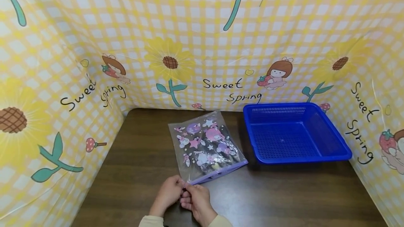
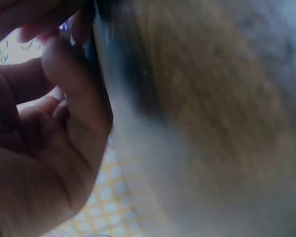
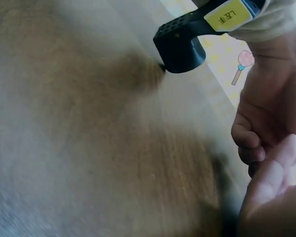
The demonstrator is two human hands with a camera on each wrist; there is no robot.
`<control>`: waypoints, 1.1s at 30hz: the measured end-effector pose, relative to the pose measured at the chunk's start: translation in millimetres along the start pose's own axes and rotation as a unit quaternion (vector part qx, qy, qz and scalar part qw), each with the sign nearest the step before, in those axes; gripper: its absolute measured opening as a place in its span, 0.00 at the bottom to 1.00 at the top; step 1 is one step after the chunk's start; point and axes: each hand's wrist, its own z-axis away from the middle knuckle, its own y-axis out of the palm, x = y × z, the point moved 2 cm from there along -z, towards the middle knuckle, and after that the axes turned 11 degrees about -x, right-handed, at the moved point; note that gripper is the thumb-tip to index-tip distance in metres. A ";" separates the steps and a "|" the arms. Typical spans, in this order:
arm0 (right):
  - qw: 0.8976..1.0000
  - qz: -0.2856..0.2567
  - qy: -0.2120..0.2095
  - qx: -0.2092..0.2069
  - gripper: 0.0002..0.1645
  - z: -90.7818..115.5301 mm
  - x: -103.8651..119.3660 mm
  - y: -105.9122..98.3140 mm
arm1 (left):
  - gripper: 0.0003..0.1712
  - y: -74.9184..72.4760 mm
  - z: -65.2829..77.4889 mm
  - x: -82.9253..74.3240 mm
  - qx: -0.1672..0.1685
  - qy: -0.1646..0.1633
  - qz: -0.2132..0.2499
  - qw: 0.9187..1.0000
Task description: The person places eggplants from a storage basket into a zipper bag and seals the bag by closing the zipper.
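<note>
A clear zipper bag [image 1: 202,146] printed with pink, purple and white cartoon figures and stars lies flat on the table, its purple zipper edge [image 1: 217,172] toward me. At that edge's left end, my left hand [image 1: 170,190] pinches the corner between thumb and fingers. My right hand [image 1: 199,199] pinches the same end from the right, fingertips right against the left hand's. In the left wrist view the left hand [image 2: 54,143] is curled, with right-hand fingers [image 2: 34,19] above it. The right wrist view shows the right thumb [image 3: 281,163] close to the left hand [image 3: 271,108]; the bag is hidden there.
An open blue plastic basket [image 1: 300,158] with mesh sides stands on the brown table [image 1: 139,157] to the right of the bag. Yellow checked cloth [image 1: 202,52] with printed flowers walls in the back and both sides. A black wrist camera [image 3: 180,47] sits at my left wrist.
</note>
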 end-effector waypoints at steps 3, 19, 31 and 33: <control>1.000 -0.005 -0.017 -0.020 0.10 1.6 -2.4 3.7 | 0.14 -0.7 1.1 -1.3 -0.027 0.039 -0.071 0.996; 1.000 -0.019 -0.021 0.000 0.09 -9.2 4.2 -8.7 | 0.13 9.2 1.7 -11.9 -0.006 0.022 -0.048 0.999; 0.998 0.026 -0.023 0.044 0.09 -13.1 11.6 -19.5 | 0.14 16.3 3.9 -11.2 -0.013 0.037 -0.060 0.997; 0.999 0.024 -0.019 0.040 0.09 -13.7 13.7 -22.6 | 0.14 15.4 3.7 -10.0 -0.009 0.040 -0.058 0.997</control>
